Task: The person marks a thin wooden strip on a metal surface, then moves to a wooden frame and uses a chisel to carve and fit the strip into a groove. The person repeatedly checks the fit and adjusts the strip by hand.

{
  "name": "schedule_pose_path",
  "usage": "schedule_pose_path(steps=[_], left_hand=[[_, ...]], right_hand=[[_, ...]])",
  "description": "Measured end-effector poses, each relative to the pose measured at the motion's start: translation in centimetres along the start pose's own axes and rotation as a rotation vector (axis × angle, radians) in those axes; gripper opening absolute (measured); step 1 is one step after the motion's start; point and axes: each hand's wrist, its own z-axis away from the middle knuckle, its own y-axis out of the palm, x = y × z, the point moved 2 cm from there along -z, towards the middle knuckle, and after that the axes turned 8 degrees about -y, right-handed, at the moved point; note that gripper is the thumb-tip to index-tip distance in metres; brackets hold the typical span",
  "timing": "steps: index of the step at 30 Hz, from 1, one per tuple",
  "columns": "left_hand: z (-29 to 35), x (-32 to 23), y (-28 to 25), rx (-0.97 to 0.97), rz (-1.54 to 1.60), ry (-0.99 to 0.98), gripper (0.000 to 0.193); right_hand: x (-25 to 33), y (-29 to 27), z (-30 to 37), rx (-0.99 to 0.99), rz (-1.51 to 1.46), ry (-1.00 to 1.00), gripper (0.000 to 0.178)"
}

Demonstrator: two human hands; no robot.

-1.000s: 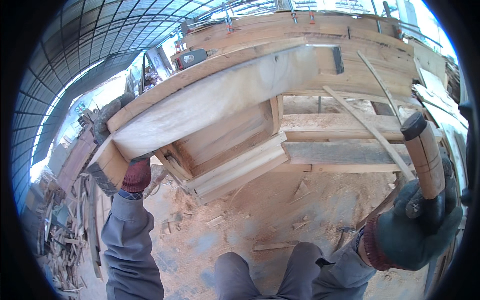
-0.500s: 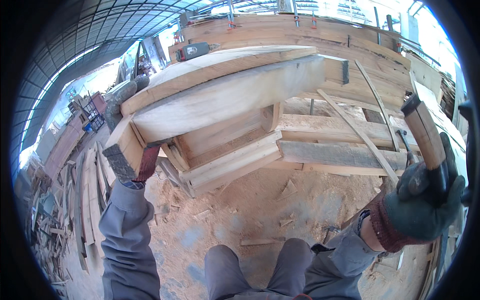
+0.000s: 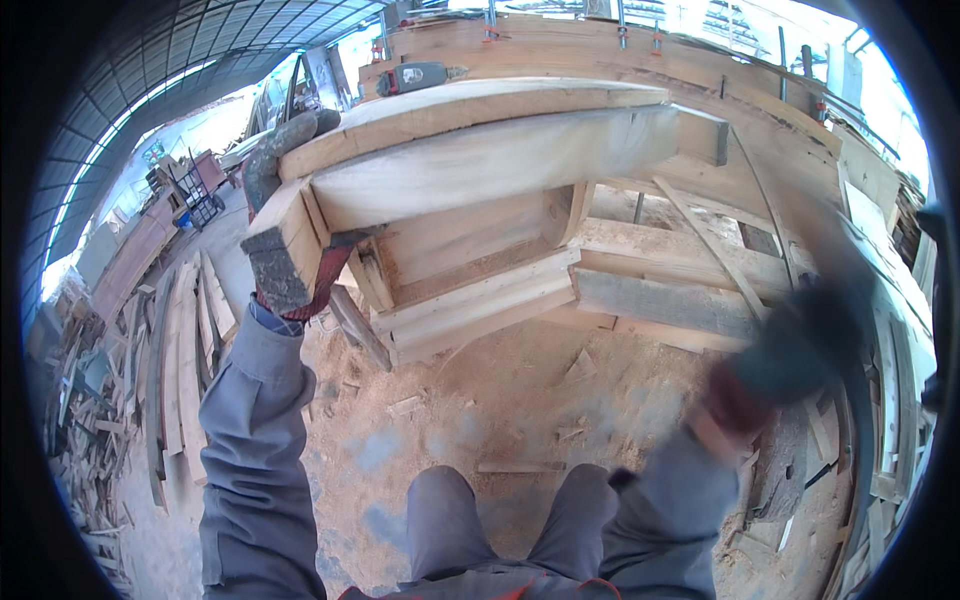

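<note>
My left hand (image 3: 268,180), in a dark-coated glove with a red cuff, is closed around the left end of a wooden frame (image 3: 480,165). Its fingers wrap over the upper edge, and the dark-ended block (image 3: 275,250) covers part of the palm. The frame consists of a curved top board, a pale board below it and lower rails (image 3: 480,305). Out to the right, my gloved right hand (image 3: 800,345) is smeared by motion. From it rises a blurred wooden-handled tool (image 3: 815,225), whose thick pale handle and dark end cap show clearly only in the earlier picture.
A power tool (image 3: 415,78) lies behind the curved board. Large clamped planks (image 3: 560,55) stand at the back. Thin strips (image 3: 710,245) lean at the right over beams. Scrap wood (image 3: 100,450) is piled at the left, and sawdust (image 3: 480,400) covers the floor.
My right hand has swung left and slightly upward with the wooden-handled tool, blurring. My left hand keeps its grip; the frame sits a little farther right in view.
</note>
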Motion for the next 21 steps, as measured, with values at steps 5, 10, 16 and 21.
schedule_pose_path(steps=[5,10,16,21], left_hand=[[-0.2,-0.9,0.2,0.031,0.056,-0.044,0.1],[-0.4,-0.5,0.0,0.02,-0.16,-0.076,0.098],[-1.1,-0.3,0.1,0.044,-0.067,-0.042,0.1],[-0.9,-1.0,0.3,0.058,-0.038,0.006,0.102]], right_hand=[[-0.4,11.2,-0.7,-0.172,-0.507,0.319,0.031],[-0.7,1.5,0.4,-0.191,-0.049,-0.037,0.037],[-1.6,11.8,2.2,-0.339,-0.43,0.524,0.028],[-1.3,7.0,0.9,-0.265,-0.341,0.13,0.04]])
